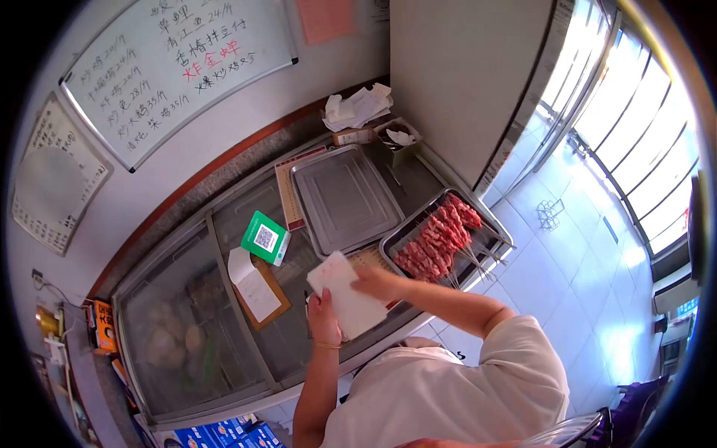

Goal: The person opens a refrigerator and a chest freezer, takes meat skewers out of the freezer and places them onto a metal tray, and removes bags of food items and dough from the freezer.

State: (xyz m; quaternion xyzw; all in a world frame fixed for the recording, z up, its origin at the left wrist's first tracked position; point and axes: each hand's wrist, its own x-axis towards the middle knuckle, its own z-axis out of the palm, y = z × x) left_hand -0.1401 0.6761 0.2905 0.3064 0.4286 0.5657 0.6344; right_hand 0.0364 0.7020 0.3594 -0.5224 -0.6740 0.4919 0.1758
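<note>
A white rectangular sheet (351, 302) with faint reddish marks is held up in front of me, over the front edge of the counter. My left hand (323, 319) is closed on its left edge, fingers on the near face. At its upper right edge, my right hand (376, 284) grips it, slightly blurred. Just beyond my right hand, a metal tray (390, 243) carries several skewers of raw red meat (441, 239), their sticks pointing right. A second metal tray (347, 198) lies flat behind the sheet, with only bare metal showing.
The glass-topped chest freezer (258, 347) forms the counter. On it are a green QR-code card (265, 237), a notepad on a brown clipboard (258, 295), and a small box (398, 142) beside crumpled papers (358, 107). A whiteboard (175, 75) hangs behind; tiled floor (553, 269) lies right.
</note>
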